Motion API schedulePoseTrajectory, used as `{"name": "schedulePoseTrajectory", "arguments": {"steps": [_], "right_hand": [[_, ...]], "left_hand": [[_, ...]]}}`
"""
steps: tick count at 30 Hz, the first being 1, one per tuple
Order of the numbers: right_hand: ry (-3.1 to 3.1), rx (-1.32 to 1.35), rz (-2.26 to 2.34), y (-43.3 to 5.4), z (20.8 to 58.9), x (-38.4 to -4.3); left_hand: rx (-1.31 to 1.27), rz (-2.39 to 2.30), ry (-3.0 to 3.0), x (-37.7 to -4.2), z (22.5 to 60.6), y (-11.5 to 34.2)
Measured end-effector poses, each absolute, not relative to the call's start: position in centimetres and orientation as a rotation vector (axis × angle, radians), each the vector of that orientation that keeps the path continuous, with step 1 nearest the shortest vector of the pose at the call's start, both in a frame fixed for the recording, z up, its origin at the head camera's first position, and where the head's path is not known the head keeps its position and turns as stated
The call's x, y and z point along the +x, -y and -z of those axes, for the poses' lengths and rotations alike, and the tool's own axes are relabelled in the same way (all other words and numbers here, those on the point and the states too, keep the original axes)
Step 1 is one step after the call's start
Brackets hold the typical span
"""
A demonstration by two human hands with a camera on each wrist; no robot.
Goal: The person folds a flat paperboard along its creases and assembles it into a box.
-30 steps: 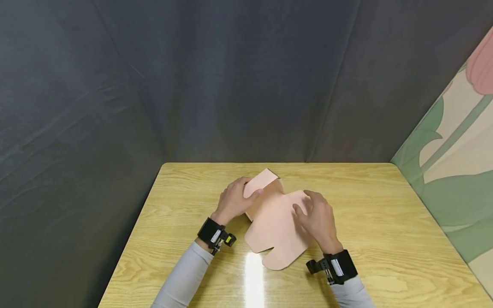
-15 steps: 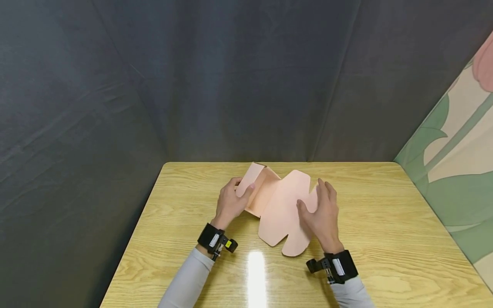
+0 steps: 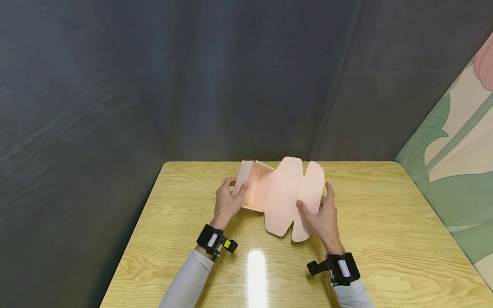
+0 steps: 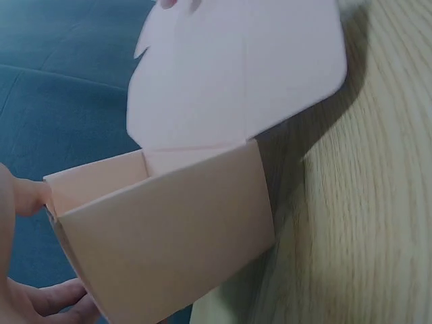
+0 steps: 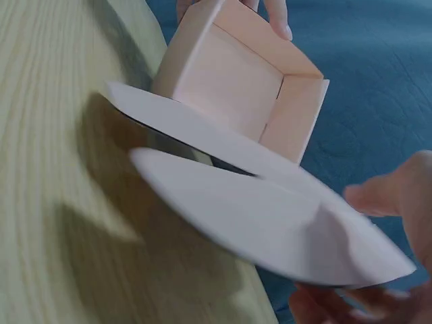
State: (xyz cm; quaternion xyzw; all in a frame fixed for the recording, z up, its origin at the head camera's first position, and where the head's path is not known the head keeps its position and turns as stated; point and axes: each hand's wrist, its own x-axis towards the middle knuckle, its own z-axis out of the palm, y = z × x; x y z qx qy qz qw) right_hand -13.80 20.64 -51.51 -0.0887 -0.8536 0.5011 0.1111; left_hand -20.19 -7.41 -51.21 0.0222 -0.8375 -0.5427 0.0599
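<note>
Dark cloth [image 3: 231, 85] hangs at twelve o'clock beyond the tabletop [image 3: 385, 214]; in the head view the pink box [image 3: 259, 186] sits between left hand [image 3: 229, 200], gripping its eight-o'clock side, and right hand [image 3: 322, 220], pinching its flap [image 3: 313, 186] at four. Left wrist view shows an unmarked outer wall [image 4: 175, 243]. Right wrist view suggests light, even pressure, sparing the creases.

Yellowish wood-grain table [image 3: 385, 222], glare streak [image 3: 256, 278] on near part; pink box [image 3: 283, 192] over it, contact unclear.
</note>
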Motion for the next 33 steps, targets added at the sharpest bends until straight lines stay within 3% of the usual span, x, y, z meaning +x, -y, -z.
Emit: {"name": "schedulePoseTrajectory", "arguments": {"steps": [11, 22, 33], "right_hand": [[2.465, -0.241, -1.480, -19.7, 52.7, -13.3], [2.329, -0.337, -1.900, -19.0, 53.0, -12.5], [2.214, -0.287, -1.782, -18.0, 53.6, -12.7]], "left_hand": [[0.139, 1.806, 2.413, -20.2, 52.0, 7.3], [0.218, 1.798, 2.416, -19.6, 52.7, 6.8], [0.221, 1.916, 2.397, -18.8, 53.6, 5.6]]}}
